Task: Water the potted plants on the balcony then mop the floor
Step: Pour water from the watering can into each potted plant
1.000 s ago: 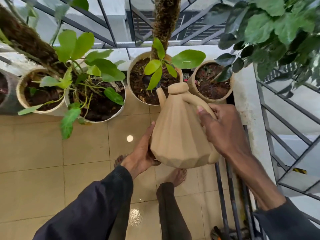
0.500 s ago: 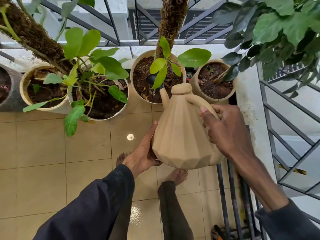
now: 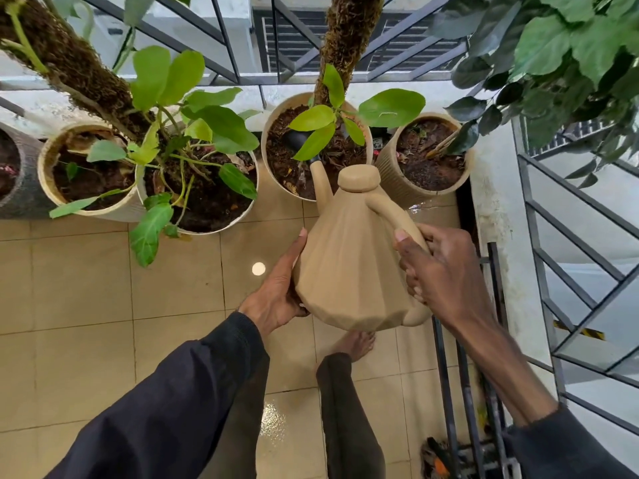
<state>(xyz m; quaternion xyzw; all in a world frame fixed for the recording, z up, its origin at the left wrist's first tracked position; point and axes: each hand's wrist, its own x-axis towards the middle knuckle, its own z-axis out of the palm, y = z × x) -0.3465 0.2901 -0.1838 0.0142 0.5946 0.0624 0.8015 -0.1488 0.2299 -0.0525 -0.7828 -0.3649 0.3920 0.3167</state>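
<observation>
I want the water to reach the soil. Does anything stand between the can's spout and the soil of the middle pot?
Nothing visible does. The spout of the can hangs over bare soil inside the middle pot. One leaf overlaps the spout, but on the camera's side, not under it.

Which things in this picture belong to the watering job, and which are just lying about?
Job: watering can; right hand gripping its handle; left hand steadying its side; pot under the spout; ribbed pot beside it; white pot further left.
Lying about: dark metal bars by the wall; balcony railing.
</observation>
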